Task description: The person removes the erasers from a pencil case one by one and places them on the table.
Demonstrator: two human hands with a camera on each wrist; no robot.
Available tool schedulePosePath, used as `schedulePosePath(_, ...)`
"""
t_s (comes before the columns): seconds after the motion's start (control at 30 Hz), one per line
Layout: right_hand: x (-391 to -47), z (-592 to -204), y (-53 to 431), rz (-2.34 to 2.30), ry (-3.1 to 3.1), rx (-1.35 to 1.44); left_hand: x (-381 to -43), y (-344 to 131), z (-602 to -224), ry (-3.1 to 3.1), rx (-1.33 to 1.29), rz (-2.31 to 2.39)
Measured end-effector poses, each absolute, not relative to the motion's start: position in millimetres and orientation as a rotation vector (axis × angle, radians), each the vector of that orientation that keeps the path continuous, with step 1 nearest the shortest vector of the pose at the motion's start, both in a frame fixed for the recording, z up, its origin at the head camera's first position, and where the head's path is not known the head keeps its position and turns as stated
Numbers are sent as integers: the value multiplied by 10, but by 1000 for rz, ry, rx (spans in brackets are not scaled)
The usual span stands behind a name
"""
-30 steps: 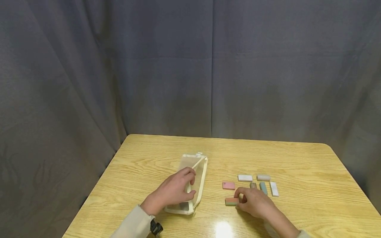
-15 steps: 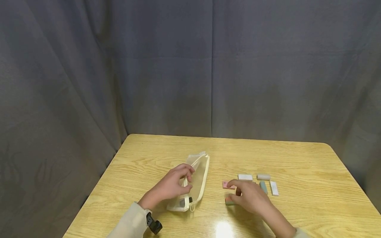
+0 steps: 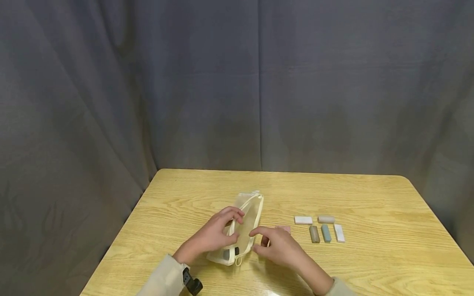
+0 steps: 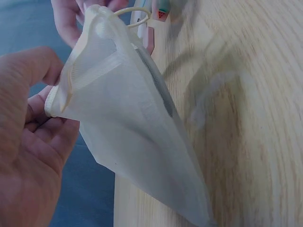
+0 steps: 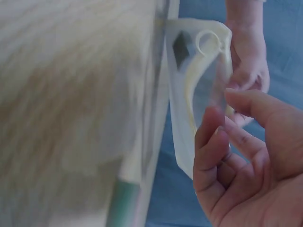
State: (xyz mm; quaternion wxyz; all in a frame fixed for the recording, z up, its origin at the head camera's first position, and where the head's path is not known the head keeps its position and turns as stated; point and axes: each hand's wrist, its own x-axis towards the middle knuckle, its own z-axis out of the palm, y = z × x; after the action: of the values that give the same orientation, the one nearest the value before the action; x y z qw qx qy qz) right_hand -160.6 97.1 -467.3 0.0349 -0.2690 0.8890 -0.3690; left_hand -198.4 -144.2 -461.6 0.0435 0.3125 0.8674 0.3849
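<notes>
A cream mesh zip pouch stands tilted on the table, its mouth spread. My left hand grips the pouch's rim; in the left wrist view, its thumb and fingers pinch the edge. A dark thing shows through the mesh near the zip pull loop. My right hand is beside the pouch mouth, fingers loosely bent, with a gap between thumb and index finger. Beyond that hand, a green-and-orange eraser lies on the table in the left wrist view; the head view hides it.
To the right lie several eraser-like blocks: a partly covered pink one, white ones, a beige roll, a brown one and a blue-green one. A grey curtain hangs behind the wooden table.
My right hand has moved left from the green-and-orange eraser to the pouch mouth. The left hand has raised the pouch's rim, and its mouth is wider.
</notes>
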Motion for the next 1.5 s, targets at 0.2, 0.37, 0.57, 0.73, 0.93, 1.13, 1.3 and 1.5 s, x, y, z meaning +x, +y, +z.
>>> schedulePosePath(0.2,-1636,-4762,795,-1191,2637,-824,-1994,-1446,-4675,2603,940,1292)
schedulePosePath(0.37,-1665,-4800,707,-1200,2592,-788,-1993,-1446,-4721,2570,916,1349)
schedulePosePath(0.57,-1701,-4836,612,-1095,2649,-788,-1973,-1436,-4774,2566,885,1351)
schedulePosePath(0.73,-1711,-4893,552,-994,2642,-774,-1946,-1403,-4807,2569,881,1337)
schedulePosePath(0.93,-1692,-4936,526,-739,2671,-754,-1947,-1445,-4815,2609,953,1207)
schedulePosePath(1.13,-1707,-4914,491,-643,2703,-745,-1937,-1527,-4789,2564,951,1181)
schedulePosePath(1.3,-1726,-4907,469,-644,2684,-807,-1918,-1547,-4819,2568,932,1183)
schedulePosePath(1.5,-1735,-4923,458,-745,2572,-894,-1896,-1556,-4839,2603,907,1208)
